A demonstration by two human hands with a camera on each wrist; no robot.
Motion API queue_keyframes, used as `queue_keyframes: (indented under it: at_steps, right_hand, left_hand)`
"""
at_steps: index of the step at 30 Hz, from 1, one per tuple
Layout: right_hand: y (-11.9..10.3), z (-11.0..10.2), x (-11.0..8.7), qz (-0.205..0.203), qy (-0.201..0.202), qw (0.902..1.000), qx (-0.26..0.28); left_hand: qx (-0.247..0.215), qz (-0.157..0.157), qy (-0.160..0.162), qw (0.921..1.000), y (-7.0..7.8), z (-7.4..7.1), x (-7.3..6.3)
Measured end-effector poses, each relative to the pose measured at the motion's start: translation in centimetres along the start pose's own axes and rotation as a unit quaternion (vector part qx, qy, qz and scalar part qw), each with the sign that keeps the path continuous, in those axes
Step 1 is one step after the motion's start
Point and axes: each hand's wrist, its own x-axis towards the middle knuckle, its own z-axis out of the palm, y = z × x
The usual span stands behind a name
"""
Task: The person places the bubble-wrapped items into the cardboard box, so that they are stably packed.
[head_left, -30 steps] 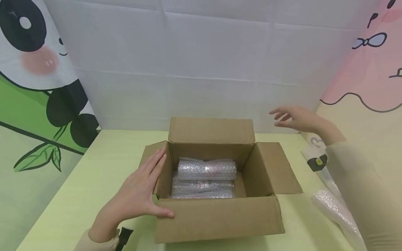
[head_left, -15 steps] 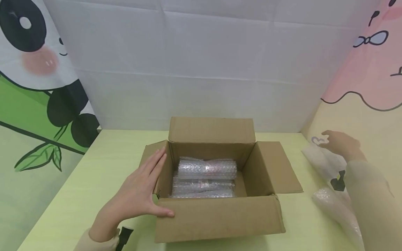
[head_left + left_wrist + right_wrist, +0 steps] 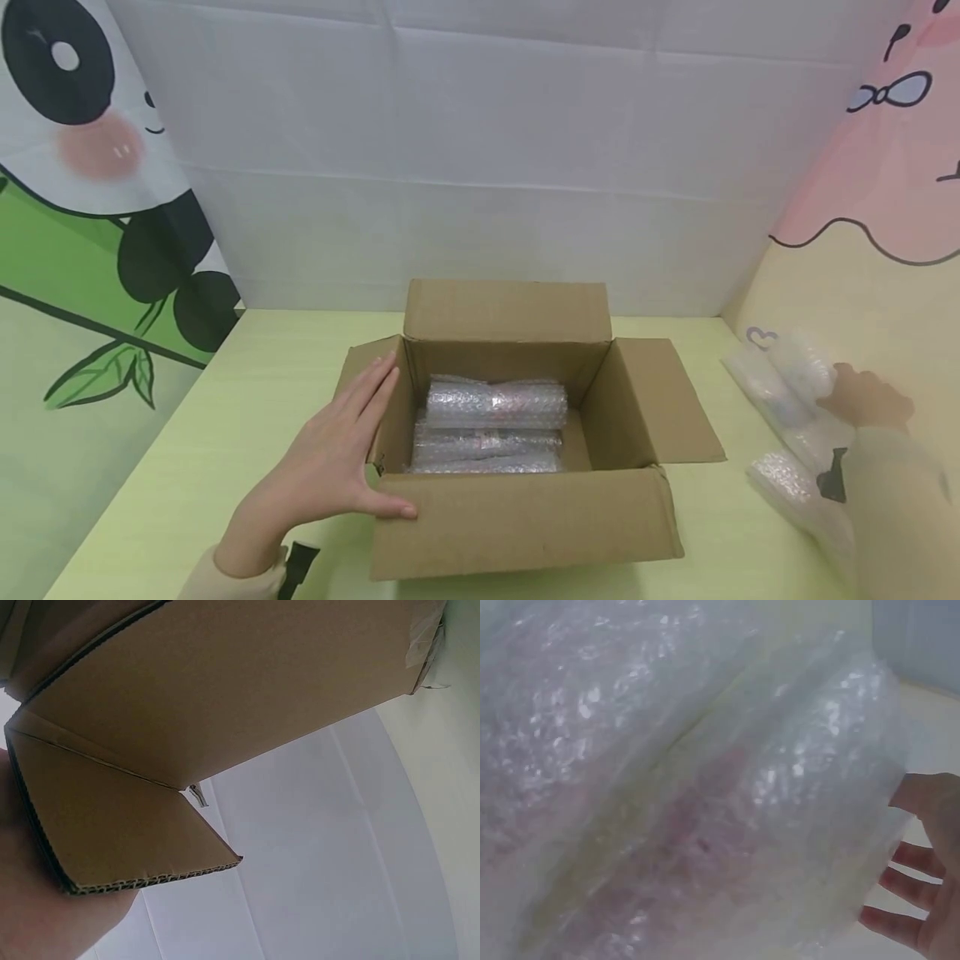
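Observation:
A cardboard box (image 3: 525,525) stands with its flaps folded out, holding several bubble-wrapped rolls (image 3: 497,406). My left hand (image 3: 330,454) rests along the box's left side, fingers straight up against the left flap (image 3: 112,814) and thumb on the front one. At the far right, my right hand (image 3: 870,396) is beside a bubble-wrapped package (image 3: 780,802). In the right wrist view its spread fingers (image 3: 911,889) and thumb lie right at the package's edge. Something pinkish shows through the wrap. A second bubble-wrapped package (image 3: 592,697) lies alongside.
The box sits on a pale yellow table (image 3: 285,375). A white cloth wall (image 3: 517,158) rises behind it, with cartoon-printed panels at both sides. Another bubble-wrapped package (image 3: 795,492) lies on the right, partly behind my right sleeve (image 3: 896,508).
My right hand has moved right and down, from above the table's back right to the wrapped packages, uncovering some of the wrap. My left hand and the box have stayed put.

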Motion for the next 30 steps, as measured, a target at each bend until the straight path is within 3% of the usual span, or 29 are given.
queue_keyframes:
  at_steps: [10,20,24,30]
  right_hand:
    - [0.6,1.2,-0.5,-0.005,0.026,0.9996,0.014]
    - [-0.6,-0.9,0.0,-0.036,0.081,0.9961,-0.002]
    - [-2.8,-2.6,-0.1,-0.067,0.126,0.9898,0.001]
    - [-8.8,-6.0,-1.4,-0.121,0.198,0.9727,0.008]
  left_hand:
    - [-0.001,-0.001,-0.001,1.0000,0.1,-0.2,0.0]
    - [0.000,0.002,0.002,1.0000,0.1,0.0,0.0]
    - [-0.002,0.002,0.001,1.0000,0.0,0.1,0.0]
    - [-0.003,0.001,0.002,1.0000,-0.1,0.2,0.0]
